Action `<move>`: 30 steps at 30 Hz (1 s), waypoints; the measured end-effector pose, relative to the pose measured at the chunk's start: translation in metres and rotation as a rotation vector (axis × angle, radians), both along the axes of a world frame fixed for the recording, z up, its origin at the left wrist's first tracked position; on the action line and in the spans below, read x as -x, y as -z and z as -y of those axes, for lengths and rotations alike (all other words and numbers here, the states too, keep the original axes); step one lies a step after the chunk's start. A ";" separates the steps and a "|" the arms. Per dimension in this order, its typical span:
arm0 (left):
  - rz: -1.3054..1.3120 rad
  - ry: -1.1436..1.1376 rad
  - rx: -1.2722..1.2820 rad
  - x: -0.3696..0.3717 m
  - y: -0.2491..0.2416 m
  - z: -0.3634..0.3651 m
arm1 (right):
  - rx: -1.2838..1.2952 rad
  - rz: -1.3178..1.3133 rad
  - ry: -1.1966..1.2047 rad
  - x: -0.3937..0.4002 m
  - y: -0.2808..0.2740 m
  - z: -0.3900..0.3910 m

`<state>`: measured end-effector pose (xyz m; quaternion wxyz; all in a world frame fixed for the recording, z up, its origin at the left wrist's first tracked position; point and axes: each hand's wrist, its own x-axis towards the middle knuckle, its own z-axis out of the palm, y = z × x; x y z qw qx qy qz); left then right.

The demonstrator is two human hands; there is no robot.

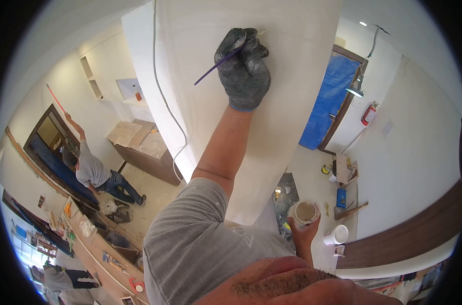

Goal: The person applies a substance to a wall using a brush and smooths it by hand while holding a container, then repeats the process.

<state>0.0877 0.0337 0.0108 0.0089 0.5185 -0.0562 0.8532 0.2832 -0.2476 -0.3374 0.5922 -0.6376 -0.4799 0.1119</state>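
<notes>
My left hand (243, 68), in a dark grey knit glove, is raised against a white panel (271, 112) and grips a thin brush with a purple handle (215, 66); the brush tip touches the white surface near the top. Lower down, my bare right hand (303, 235) holds a small white cup (304, 212) with beige paste or paint inside. My grey T-shirt sleeve and my chin fill the bottom of the view.
A white cable (165, 101) hangs down the panel's left side. Below stand a white bucket (337, 235), tools and cans on the floor (343, 178), and a blue-covered doorway (327, 101). At left a person in a grey shirt (91, 168) reaches up a wall; another person (58, 277) bends by a workbench.
</notes>
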 end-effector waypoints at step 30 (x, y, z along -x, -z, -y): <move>-0.113 0.004 -0.072 0.001 -0.002 0.002 | -0.017 0.002 0.022 0.006 -0.010 0.010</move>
